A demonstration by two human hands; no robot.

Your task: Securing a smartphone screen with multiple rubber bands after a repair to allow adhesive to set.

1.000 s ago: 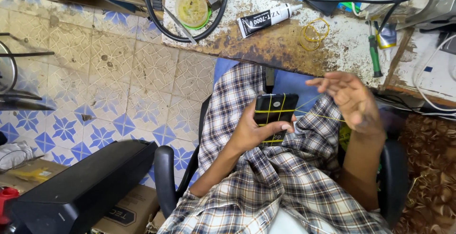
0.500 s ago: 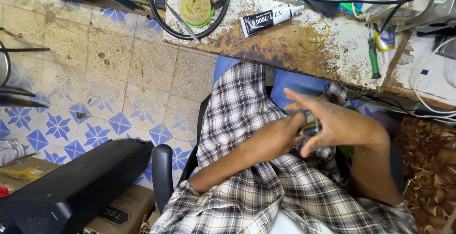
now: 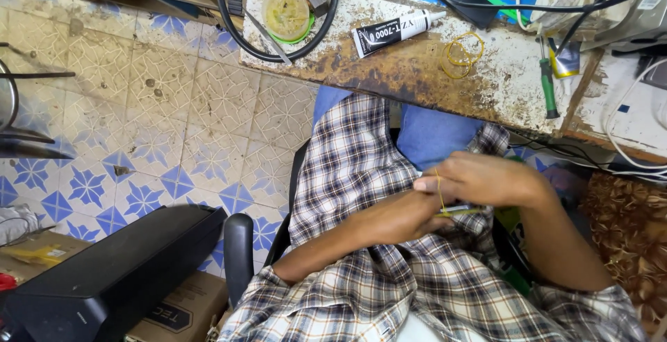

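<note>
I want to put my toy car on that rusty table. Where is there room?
Bare patch on the worn tabletop, between the black glue tube and the near edge; another between the yellow rubber bands and the green screwdriver. The far left corner, with black cable and round tub, is crowded.

A thin yellow rubber band (image 3: 440, 190) stretches across a mostly hidden phone (image 3: 460, 210) held over the lap.

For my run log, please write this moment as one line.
left hand: holds dark phone over lap | right hand: on top, yellow rubber band at fingers | workbench: glue tube, spare bands
</note>
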